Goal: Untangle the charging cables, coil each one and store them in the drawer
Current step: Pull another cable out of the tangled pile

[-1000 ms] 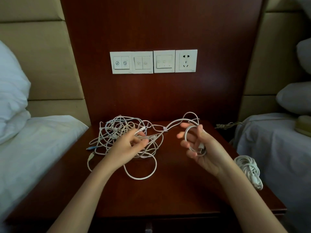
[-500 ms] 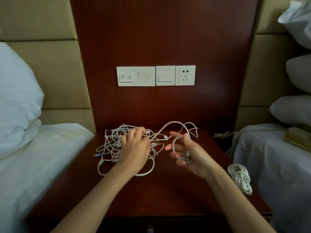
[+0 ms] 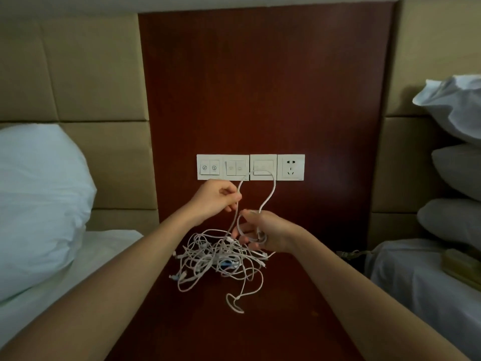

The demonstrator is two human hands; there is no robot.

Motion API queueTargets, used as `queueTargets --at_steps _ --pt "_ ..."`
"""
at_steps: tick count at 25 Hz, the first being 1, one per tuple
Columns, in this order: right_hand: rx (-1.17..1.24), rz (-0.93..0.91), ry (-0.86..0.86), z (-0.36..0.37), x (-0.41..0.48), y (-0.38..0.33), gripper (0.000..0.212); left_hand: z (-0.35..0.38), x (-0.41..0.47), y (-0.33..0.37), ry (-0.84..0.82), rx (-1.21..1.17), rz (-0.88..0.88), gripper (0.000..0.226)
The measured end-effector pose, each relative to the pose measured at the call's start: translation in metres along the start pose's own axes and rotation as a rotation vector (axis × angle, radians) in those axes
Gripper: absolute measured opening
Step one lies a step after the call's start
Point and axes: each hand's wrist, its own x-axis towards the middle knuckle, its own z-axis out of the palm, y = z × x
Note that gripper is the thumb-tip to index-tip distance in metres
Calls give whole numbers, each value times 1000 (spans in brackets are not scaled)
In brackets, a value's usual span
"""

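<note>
A tangle of white charging cables hangs in a loose bunch over the dark wooden nightstand. My left hand is raised in front of the wall and pinches one white strand that arches up over the switch plates. That strand comes down into my right hand, which holds a small coil of the same cable around its fingers. A loose loop trails onto the tabletop below the bunch. The drawer is out of view.
White switch plates and a socket sit on the wood panel behind my hands. A bed with a white pillow lies on the left. Another bed with stacked pillows and a tan object is on the right.
Both hands have risen from the tabletop, lifting the tangle with them. My left hand left the pile and now pulls one strand upward. The view has tilted up, and the coiled cable at the right is out of frame.
</note>
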Motion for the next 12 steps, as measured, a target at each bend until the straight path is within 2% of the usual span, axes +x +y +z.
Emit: queueTargets --at_steps 2,4,8,10,12 --pt "-29 81 -73 1 9 13 22 -1 -6 -3 10 -98 1 7" --pt "-37 93 -71 0 17 26 26 3 -14 -12 26 -138 -14 5" --pt "9 -12 2 2 26 34 30 30 -44 -39 -68 -198 -163 12" --pt "-37 -74 -10 3 29 32 33 46 -55 -49 -92 -231 -280 34" --pt "-46 -131 1 1 29 26 34 56 -59 -60 -74 -289 -304 45"
